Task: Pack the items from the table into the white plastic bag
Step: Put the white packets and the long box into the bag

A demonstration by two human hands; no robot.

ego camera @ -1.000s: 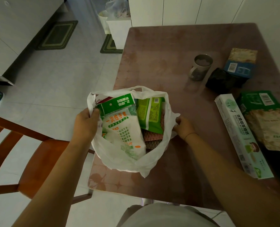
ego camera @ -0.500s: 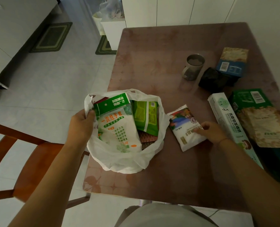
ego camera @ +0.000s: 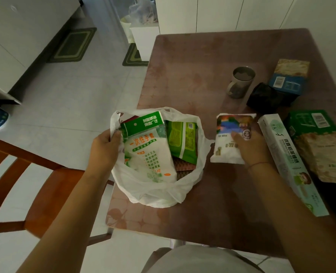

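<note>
The white plastic bag (ego camera: 155,192) stands open at the table's near left corner. My left hand (ego camera: 104,148) grips its left rim. Inside lie a white-and-green glove packet (ego camera: 149,152), a green packet (ego camera: 183,140) and something brown beneath them. My right hand (ego camera: 249,144) holds a small white pouch with a colourful picture (ego camera: 228,133), tilted up just right of the bag. On the table to the right lie a long white-and-green box (ego camera: 287,160), a green-and-beige packet (ego camera: 320,146), a blue-and-beige packet (ego camera: 289,77) and a black bundle (ego camera: 265,97).
A grey mug (ego camera: 241,81) stands mid-table beyond the pouch. A wooden chair (ego camera: 35,186) sits left of the table (ego camera: 212,209). Green mats lie on the tiled floor near white cabinets at the far left.
My right hand left the bag's right rim, reached right to the small white pouch, and has now lifted its far end and turned it. My left hand kept holding the bag.
</note>
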